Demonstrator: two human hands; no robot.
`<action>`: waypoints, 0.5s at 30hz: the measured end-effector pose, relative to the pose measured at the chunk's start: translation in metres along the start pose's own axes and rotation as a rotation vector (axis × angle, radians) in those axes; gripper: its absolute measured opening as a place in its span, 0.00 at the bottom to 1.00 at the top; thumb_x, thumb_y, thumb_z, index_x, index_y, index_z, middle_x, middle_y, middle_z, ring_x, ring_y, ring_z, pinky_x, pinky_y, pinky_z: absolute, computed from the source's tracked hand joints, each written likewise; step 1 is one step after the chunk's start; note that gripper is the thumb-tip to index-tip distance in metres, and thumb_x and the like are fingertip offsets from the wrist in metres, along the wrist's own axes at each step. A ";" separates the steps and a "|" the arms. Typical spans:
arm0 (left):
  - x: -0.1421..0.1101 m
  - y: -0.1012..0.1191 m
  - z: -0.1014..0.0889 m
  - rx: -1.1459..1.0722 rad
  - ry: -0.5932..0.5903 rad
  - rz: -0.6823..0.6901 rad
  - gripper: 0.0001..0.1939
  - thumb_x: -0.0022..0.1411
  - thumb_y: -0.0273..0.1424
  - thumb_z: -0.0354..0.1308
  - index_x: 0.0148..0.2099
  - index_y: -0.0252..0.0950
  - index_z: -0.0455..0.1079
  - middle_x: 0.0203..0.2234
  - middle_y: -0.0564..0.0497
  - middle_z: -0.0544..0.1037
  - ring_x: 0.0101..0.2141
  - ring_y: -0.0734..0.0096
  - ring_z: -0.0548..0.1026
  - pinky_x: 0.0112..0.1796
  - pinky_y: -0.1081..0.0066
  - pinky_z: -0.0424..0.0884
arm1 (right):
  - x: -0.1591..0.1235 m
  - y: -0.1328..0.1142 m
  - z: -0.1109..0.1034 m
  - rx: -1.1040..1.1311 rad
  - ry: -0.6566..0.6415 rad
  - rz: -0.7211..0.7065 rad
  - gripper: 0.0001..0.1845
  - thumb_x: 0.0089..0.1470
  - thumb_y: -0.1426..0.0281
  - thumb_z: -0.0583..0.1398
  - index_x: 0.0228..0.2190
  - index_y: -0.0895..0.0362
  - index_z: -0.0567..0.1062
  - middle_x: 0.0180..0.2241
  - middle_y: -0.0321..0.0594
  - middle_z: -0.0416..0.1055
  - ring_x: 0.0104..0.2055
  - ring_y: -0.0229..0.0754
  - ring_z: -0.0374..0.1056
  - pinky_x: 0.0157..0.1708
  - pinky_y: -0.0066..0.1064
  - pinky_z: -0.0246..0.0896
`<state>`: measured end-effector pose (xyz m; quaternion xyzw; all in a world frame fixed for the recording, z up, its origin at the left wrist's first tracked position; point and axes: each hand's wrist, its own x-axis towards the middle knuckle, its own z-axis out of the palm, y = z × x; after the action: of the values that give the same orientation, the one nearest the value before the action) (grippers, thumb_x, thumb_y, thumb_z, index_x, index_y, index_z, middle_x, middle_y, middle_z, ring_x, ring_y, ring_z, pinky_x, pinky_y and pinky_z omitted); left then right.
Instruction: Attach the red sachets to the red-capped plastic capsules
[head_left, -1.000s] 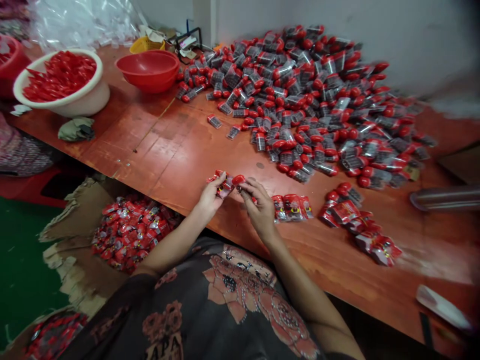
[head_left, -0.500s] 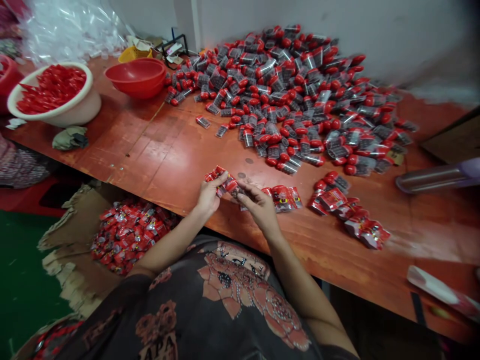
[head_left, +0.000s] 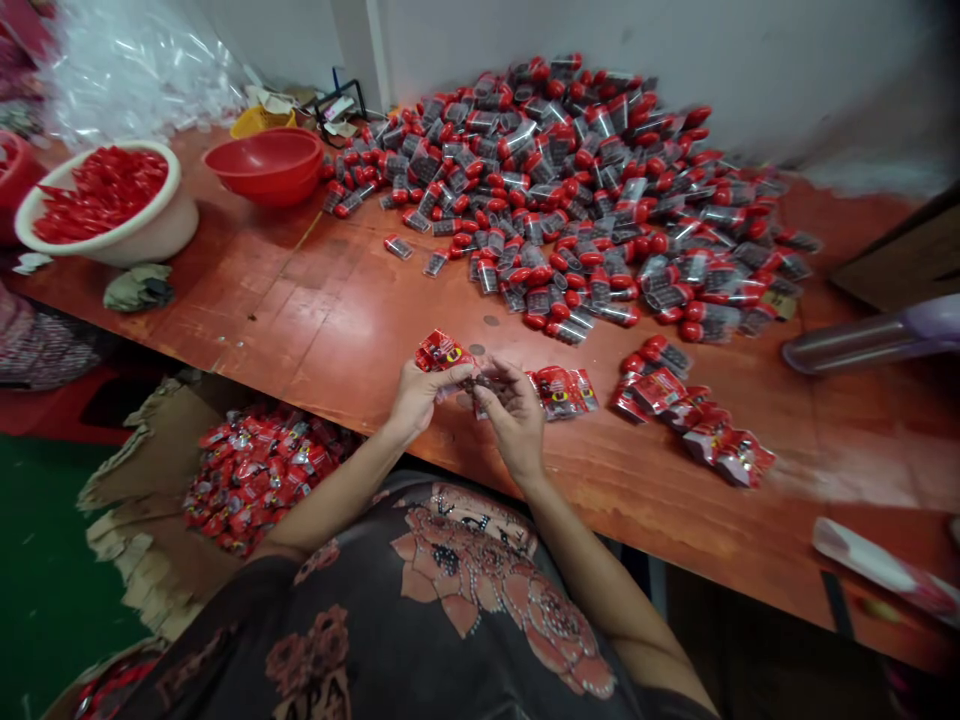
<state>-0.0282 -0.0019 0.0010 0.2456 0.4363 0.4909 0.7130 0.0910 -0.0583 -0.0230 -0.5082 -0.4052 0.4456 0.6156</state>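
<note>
My left hand [head_left: 417,398] pinches a small red printed packet [head_left: 442,350] between thumb and fingers, just above the table's front edge. Close against it, my right hand [head_left: 516,408] has its thumb and fingers drawn together at the packet's lower end, around something small and dark that I cannot make out. Beside the right hand, more red packets [head_left: 562,392] with clear lower parts lie on the table, partly hidden by that hand. Further right runs an overlapping row of red packets [head_left: 697,420].
A large heap of clear tubes with red caps [head_left: 555,190] covers the table's back. On the left stand a white basin [head_left: 150,225] of red pieces and a red bowl [head_left: 262,165]. Below the edge, a cardboard box [head_left: 135,450] holds many red packets. A clear cylinder [head_left: 847,340] lies at right.
The left thumb has slid toward the packet's lower end, showing more of its red face. My right hand has turned slightly, its fingers more upright. The view has shifted a little.
</note>
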 end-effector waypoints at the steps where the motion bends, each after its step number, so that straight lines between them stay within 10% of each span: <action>1: 0.000 0.001 -0.001 0.014 -0.003 -0.004 0.19 0.32 0.30 0.77 0.30 0.32 0.76 0.25 0.52 0.80 0.25 0.72 0.77 0.33 0.70 0.76 | 0.000 0.001 0.000 0.012 0.012 0.013 0.22 0.53 0.68 0.64 0.51 0.45 0.72 0.44 0.39 0.73 0.45 0.42 0.72 0.47 0.40 0.72; 15: -0.001 0.002 -0.003 0.126 -0.065 -0.025 0.16 0.36 0.28 0.75 0.31 0.32 0.78 0.27 0.49 0.82 0.26 0.70 0.78 0.33 0.70 0.75 | -0.007 -0.002 0.003 0.044 0.088 0.055 0.15 0.53 0.67 0.63 0.45 0.49 0.73 0.43 0.40 0.76 0.45 0.43 0.73 0.48 0.41 0.71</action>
<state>-0.0315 -0.0027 0.0014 0.3003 0.4456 0.4454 0.7161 0.0864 -0.0639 -0.0210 -0.5247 -0.3536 0.4483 0.6315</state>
